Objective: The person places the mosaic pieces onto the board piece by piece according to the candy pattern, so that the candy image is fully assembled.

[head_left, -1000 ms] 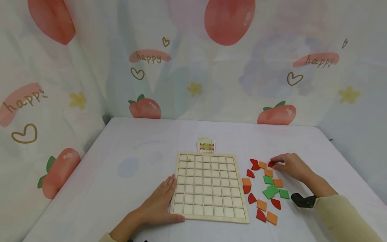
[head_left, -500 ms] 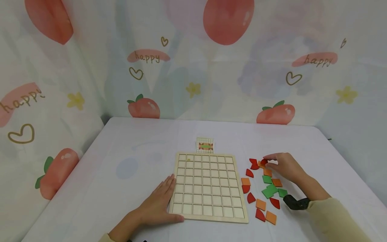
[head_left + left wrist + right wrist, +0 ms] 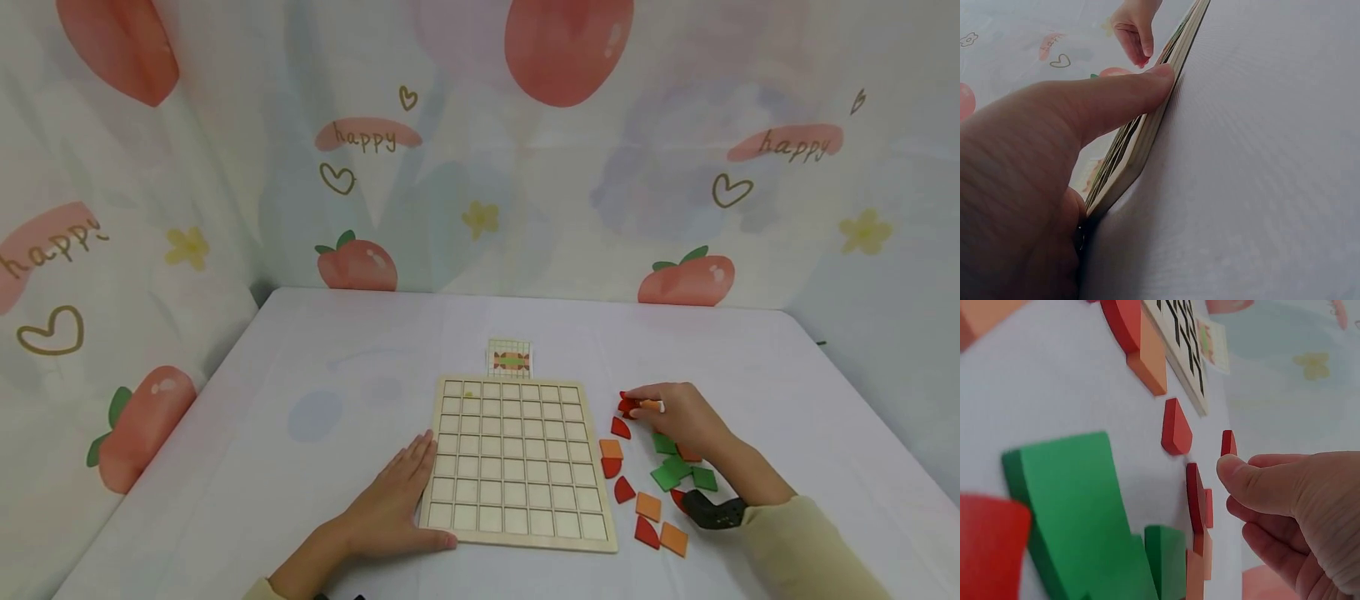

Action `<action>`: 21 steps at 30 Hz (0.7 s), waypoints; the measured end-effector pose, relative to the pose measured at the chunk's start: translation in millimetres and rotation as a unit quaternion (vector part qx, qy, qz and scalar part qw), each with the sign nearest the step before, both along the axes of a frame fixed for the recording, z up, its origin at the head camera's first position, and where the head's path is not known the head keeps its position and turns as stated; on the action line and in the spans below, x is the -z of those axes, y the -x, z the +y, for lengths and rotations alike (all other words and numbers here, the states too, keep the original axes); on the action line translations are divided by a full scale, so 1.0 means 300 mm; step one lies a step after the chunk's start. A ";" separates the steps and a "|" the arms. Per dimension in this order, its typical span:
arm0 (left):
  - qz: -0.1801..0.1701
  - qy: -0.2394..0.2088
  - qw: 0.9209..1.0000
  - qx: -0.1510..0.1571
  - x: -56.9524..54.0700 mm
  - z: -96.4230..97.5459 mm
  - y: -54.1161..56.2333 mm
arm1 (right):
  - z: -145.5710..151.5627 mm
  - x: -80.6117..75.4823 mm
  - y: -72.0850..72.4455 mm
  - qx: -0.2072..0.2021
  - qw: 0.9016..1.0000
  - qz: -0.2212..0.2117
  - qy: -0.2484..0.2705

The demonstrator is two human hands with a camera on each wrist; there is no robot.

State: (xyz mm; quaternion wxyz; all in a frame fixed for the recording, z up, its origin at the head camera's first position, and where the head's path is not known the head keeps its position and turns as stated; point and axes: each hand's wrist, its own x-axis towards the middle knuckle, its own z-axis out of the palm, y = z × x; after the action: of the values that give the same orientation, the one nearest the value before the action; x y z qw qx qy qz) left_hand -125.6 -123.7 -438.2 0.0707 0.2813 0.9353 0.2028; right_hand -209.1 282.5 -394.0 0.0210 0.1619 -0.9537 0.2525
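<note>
a person's right hand [image 3: 678, 417] pinches a small red tile [image 3: 1228, 442] between thumb and forefinger, the two drawn close together; the tile shows nearly edge-on in the right wrist view, with a gap between it and the tiles on the table. just below those fingertips lie overlapping red quarter-circle tiles [image 3: 627, 407], and an orange tile [image 3: 653, 406] shows beside the thumb. nearer the person than this hand, partly beneath its wrist, are green square tiles [image 3: 677, 467]; farther toward the person, below and left of the hand, red quarter-circles and orange squares lie scattered, some touching. to the right hand's left is a pale wooden grid board [image 3: 540, 543] of seven by seven square cells. the left hand [image 3: 393, 504] rests against the board's left edge, fingers straight and side by side, thumb stretched wide with its tip on the near left corner. beyond both hands, just past the board's far edge, lies a pattern card [image 3: 510, 359] with a red, orange and green design. a white cloth [image 3: 225, 483] lies under everything; behind it hangs a backdrop [image 3: 558, 183] printed with strawberries, hearts and "happy".
</note>
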 end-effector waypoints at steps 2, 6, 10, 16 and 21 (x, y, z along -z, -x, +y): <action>0.000 -0.001 1.000 0.000 -0.001 0.000 0.000 | -0.009 0.003 -0.004 -0.002 1.000 0.001 0.011; 0.003 0.000 1.000 -0.001 -0.002 0.000 0.000 | -0.027 0.017 -0.011 -0.011 1.000 0.010 0.021; 0.003 0.000 1.000 -0.002 -0.002 0.001 0.000 | -0.044 0.028 -0.014 -0.026 0.999 0.036 0.009; 0.005 0.004 1.000 -0.003 -0.003 0.003 0.000 | -0.066 0.034 -0.020 -0.017 0.999 0.028 0.018; -0.001 0.003 1.000 -0.004 -0.004 0.002 0.000 | -0.088 0.038 -0.027 -0.025 0.999 0.011 0.042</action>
State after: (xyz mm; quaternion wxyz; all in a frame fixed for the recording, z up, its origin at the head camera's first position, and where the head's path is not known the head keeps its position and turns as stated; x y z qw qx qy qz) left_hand -125.6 -123.0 -437.0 0.0714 0.2769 0.9369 0.2009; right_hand -201.1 256.2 -405.4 0.0320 0.1873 -0.9376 0.2911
